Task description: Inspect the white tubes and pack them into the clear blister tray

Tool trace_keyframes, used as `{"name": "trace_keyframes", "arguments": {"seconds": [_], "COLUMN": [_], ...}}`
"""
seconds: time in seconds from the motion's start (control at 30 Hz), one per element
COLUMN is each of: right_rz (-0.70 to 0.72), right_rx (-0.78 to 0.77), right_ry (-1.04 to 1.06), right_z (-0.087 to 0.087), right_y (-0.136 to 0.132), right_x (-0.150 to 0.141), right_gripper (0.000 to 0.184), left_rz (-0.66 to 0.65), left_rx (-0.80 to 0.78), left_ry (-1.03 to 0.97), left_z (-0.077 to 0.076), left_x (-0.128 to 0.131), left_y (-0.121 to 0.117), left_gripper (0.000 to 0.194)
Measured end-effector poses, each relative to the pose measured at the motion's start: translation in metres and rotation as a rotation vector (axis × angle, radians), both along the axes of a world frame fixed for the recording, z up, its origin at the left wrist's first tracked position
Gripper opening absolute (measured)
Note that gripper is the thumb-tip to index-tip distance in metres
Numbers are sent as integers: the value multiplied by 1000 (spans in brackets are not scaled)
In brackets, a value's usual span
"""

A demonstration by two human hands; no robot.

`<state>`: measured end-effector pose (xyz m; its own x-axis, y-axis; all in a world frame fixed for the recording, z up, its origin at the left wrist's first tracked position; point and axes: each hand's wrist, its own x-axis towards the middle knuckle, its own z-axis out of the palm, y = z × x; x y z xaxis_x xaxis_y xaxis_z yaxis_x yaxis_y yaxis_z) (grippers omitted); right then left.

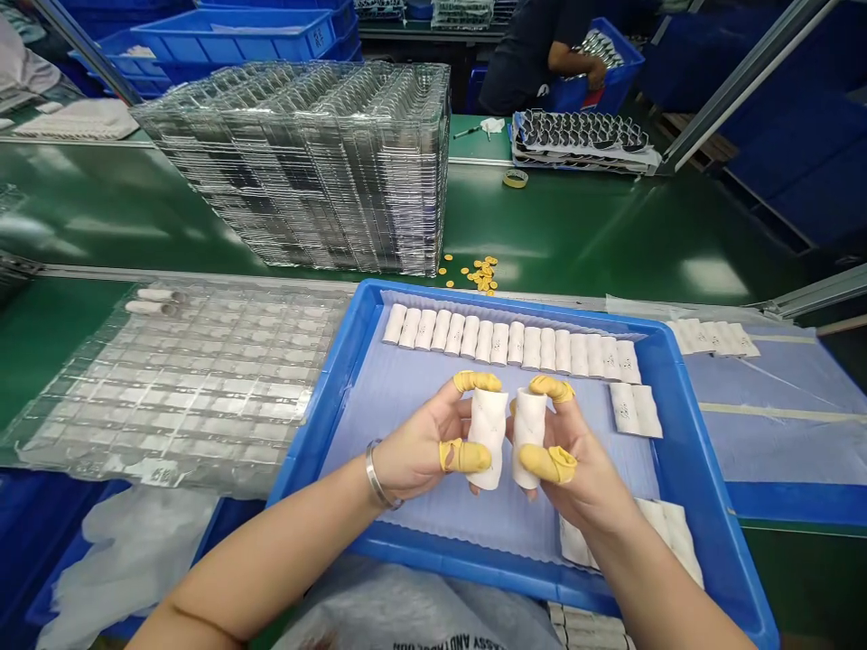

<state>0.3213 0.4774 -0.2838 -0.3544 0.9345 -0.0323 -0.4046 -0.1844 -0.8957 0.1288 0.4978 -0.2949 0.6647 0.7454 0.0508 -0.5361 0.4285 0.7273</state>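
Observation:
My left hand [433, 433] grips a white, wavy-sided cylindrical piece [489, 433] between thumb and fingers. A matching white piece [530, 424] is pinched in my right hand [569, 451]. Both pieces are upright side by side, with a narrow gap between them. Yellow finger cots cover the thumb and a fingertip of each hand. The hands are above a blue tray [366, 325] lined with pale sheeting. Inside it a row of similar white pieces [499, 343] lies along the far side, and two more [635, 411] lie to the right. My right forearm partly hides further pieces near the front.
Left of the blue tray lies a clear compartmented plastic tray [203, 379] with two white pieces [150, 307] on it. Behind stands a tall stack of clear trays [339, 181]. Small yellow rings [484, 273] and a tape roll [515, 179] lie nearby. Another person [528, 54] works beyond.

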Motion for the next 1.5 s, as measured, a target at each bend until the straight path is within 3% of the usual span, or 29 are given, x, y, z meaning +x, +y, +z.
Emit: {"name": "trace_keyframes", "arguments": {"seconds": [0.27,0.47,0.63,1.03,1.3,1.5], "right_rz": [-2,59,111,73,112,111], "right_rx": [-32,-76,-36,16,57,51], "right_ry": [20,45,49,12,18,4], "right_z": [7,7,7,7,-3,0], "right_y": [2,0,-1,-3,-1,-2], "right_x": [8,12,8,8,8,5], "right_gripper": [61,50,50,45,48,48], "left_rz": [24,55,53,61,27,-1], "left_rx": [-89,-58,-34,110,35,31], "left_ry": [-23,-18,-13,29,-40,-41], "left_z": [5,6,7,3,13,12], "left_x": [-5,-3,-3,-5,-5,-6], "left_y": [4,3,1,-1,-3,-3], "left_gripper": [58,67,61,53,49,51]}}
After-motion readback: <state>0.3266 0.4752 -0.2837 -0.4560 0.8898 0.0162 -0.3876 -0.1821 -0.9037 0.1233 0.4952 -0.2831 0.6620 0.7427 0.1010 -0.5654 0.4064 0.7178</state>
